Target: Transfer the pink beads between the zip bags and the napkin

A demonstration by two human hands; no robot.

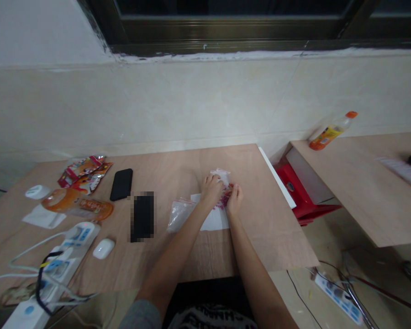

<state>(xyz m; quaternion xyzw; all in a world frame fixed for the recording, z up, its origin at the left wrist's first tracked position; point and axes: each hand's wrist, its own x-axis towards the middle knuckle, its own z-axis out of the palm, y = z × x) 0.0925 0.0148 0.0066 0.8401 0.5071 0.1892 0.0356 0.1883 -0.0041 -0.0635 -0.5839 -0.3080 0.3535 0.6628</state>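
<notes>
Two bare hands meet near the middle of the light wooden surface [260, 237], both closed on one small clear plastic zip bag with a red seal strip [223, 177]. The left hand [211, 191] pinches the bag's near edge with curled fingers; the right hand [234, 199] presses beside it, fingers bent over a cluster of small pink-red pieces [225, 199] that lie at or inside the bag mouth. Whether those pieces are already inside the bag cannot be told. Beneath the hands lies a white sheet of paper [215, 221], touching both wrists. A second clear zip bag [178, 214], apparently empty, rests just to the left of the sheet, untouched. Judged from this layout, the bagging work appears to be partly done: one bag is in hand, another waits. Further left stand a black phone [121, 184], a heap of red and orange snack wrappers [85, 173], an orange-labelled bottle on its side [78, 205], a white power strip [76, 237] and a white earbud case [103, 248]. A red plastic stool [299, 194] stands between this surface and the neighbouring one.
</notes>
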